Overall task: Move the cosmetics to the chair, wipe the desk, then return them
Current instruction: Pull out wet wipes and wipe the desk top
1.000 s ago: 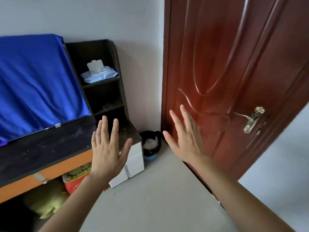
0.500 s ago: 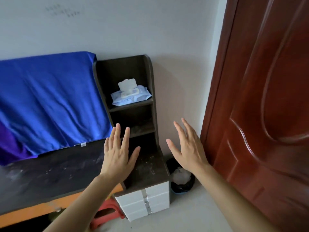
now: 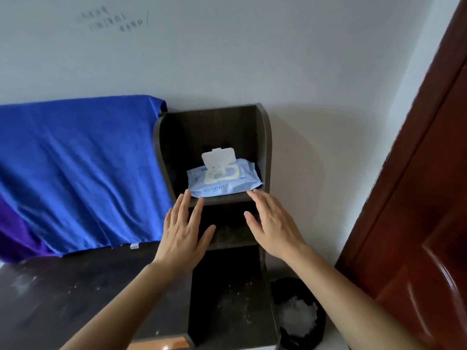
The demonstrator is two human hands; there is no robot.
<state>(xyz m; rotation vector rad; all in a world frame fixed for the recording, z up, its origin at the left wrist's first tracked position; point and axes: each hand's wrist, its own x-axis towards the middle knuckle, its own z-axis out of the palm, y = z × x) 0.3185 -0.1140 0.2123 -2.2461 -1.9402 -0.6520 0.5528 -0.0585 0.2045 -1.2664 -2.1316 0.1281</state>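
Note:
A light blue pack of wet wipes (image 3: 225, 181) with its white lid flipped up lies on the top shelf of a dark wooden shelf unit (image 3: 264, 147). My left hand (image 3: 184, 229) and my right hand (image 3: 274, 223) reach toward it with straight, spread fingers, both empty. The left fingertips are just below the pack's left corner, and the right fingertips reach its right corner. Below lies the dark, dusty desk top (image 3: 75, 294). No cosmetics and no chair are in view.
A blue cloth (image 3: 75, 168) hangs against the wall over the desk's back, left of the shelf unit. A black waste bin (image 3: 300, 317) with white rubbish stands on the floor to the right. A red-brown door (image 3: 417, 223) fills the right side.
The view has swung left and up, away from the door toward the shelf unit. Both hands have come forward and up to the wipes shelf, still empty.

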